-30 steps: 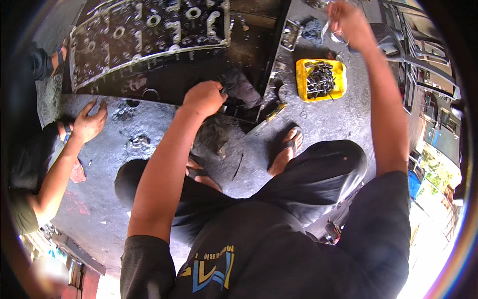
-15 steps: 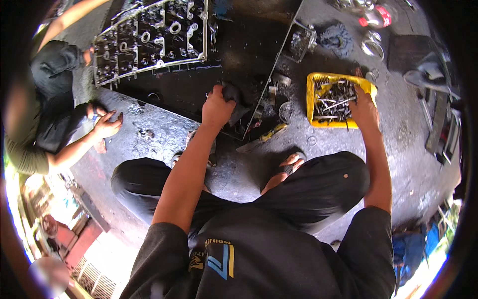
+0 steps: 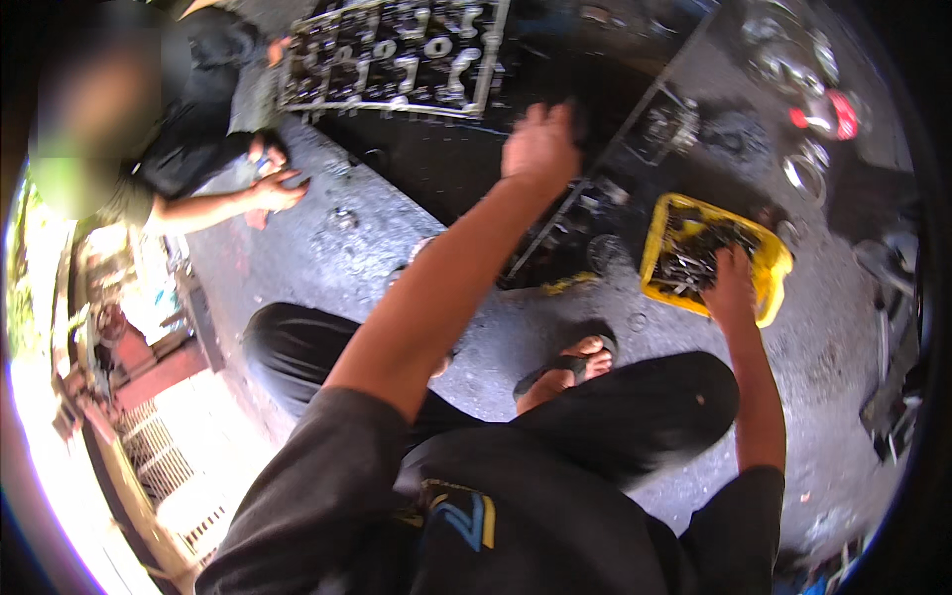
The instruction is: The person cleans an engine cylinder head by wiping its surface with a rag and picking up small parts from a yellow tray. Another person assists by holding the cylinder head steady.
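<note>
My left hand (image 3: pixel 540 149) is stretched out over a dark, wet-looking tray (image 3: pixel 426 164) and smeared by motion. A dark wad that looks like cloth (image 3: pixel 581 123) sits against its fingers and appears to be held. My right hand (image 3: pixel 732 283) reaches over the near rim of a yellow plastic basket (image 3: pixel 652 241). Its fingertips are down among a heap of slim metal parts that look like engine valves (image 3: pixel 689 268). Blur hides whether those fingers grip any of them.
An engine cylinder head (image 3: pixel 397 59) lies at the tray's far left. A co-worker's hand (image 3: pixel 281 190) is at the left. A yellow-handled tool (image 3: pixel 572 284) lies near my foot (image 3: pixel 585 362). Far right are a red-labelled plastic bottle (image 3: pixel 828 114) and metal rings (image 3: pixel 803 178).
My left hand has moved farther out and right over the tray, the dark wad going with it. My right hand has shifted toward the basket's near side. The whole view has turned.
</note>
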`<state>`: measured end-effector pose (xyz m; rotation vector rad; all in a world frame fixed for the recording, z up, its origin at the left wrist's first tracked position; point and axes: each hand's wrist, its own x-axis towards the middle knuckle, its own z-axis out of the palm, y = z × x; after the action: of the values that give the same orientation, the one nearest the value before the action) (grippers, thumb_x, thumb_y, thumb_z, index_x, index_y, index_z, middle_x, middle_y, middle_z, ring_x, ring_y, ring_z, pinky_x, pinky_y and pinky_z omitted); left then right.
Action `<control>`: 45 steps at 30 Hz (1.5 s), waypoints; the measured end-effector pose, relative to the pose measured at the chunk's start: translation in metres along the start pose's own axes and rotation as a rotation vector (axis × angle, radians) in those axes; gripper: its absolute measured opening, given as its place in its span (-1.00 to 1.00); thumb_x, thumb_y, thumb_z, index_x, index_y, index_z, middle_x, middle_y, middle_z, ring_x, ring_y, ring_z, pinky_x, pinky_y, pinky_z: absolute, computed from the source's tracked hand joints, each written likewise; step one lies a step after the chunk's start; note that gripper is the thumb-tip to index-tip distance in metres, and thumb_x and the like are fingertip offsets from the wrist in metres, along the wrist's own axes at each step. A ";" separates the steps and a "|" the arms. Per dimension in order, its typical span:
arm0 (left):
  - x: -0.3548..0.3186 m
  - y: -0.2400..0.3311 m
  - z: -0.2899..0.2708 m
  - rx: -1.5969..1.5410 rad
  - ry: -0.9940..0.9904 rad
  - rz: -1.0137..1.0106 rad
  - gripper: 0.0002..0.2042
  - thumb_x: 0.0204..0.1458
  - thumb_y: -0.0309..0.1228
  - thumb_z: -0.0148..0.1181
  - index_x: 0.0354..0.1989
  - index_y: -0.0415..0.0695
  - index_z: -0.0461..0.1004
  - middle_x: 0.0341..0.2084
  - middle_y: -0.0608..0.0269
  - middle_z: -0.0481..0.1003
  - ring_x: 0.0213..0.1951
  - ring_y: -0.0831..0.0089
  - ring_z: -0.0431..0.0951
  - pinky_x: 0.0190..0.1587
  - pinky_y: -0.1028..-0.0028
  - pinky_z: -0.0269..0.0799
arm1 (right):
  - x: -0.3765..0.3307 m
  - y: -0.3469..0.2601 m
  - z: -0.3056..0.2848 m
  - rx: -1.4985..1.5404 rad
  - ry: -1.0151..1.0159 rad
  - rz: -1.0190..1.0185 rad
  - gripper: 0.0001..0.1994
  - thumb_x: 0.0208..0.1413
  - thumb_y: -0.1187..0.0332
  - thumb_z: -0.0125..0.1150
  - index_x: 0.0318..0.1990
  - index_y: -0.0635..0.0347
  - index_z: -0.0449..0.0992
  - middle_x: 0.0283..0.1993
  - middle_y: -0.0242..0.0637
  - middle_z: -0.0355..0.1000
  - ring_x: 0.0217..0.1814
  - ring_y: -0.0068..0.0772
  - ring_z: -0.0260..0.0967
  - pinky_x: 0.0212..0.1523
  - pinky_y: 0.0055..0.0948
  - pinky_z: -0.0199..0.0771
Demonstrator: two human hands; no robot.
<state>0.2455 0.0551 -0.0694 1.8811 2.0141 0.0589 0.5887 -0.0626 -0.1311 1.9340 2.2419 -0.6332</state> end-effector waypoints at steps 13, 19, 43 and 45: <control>-0.079 -0.106 0.029 -0.192 0.037 0.072 -0.66 0.01 -0.34 0.19 -0.03 -0.19 0.50 -0.11 -0.09 0.48 -0.06 -0.03 0.48 0.01 0.17 0.40 | -0.014 0.012 -0.008 -0.079 -0.071 -0.116 -0.66 -0.11 0.38 0.24 -0.14 0.17 0.35 0.00 -0.13 0.30 0.08 0.02 0.30 0.06 -0.10 0.41; -0.089 -0.158 0.061 -0.010 -0.124 -0.014 -0.71 -0.03 -0.37 0.11 -0.11 -0.18 0.47 -0.13 -0.17 0.44 -0.09 -0.17 0.46 -0.03 0.04 0.42 | 0.002 -0.005 -0.030 -0.181 -0.164 -0.298 -0.83 -0.10 0.52 0.09 -0.28 0.24 0.46 -0.18 -0.12 0.41 -0.02 -0.02 0.35 -0.03 -0.13 0.40; -0.110 -0.157 0.055 0.124 -0.286 0.247 -0.19 -0.23 -0.35 0.38 0.29 0.02 0.12 -0.03 -0.04 0.37 -0.10 -0.07 0.50 0.00 0.12 0.42 | -0.034 -0.046 -0.081 0.153 -0.116 0.208 -0.77 0.08 0.40 0.14 -0.13 0.32 0.48 -0.21 0.07 0.47 -0.11 0.12 0.42 -0.11 -0.16 0.39; -0.107 -0.158 0.061 0.086 -0.287 0.264 -0.29 -0.22 -0.37 0.36 0.21 0.00 0.21 -0.08 -0.02 0.41 -0.14 -0.04 0.52 -0.05 0.13 0.44 | -0.038 -0.045 -0.075 0.171 -0.109 0.224 -0.74 0.09 0.38 0.14 -0.09 0.30 0.48 -0.15 0.06 0.47 -0.06 0.11 0.42 -0.07 -0.18 0.39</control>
<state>0.1162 -0.0786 -0.1449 2.0651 1.5957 -0.2183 0.5659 -0.0734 -0.0390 2.1320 1.9276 -0.8980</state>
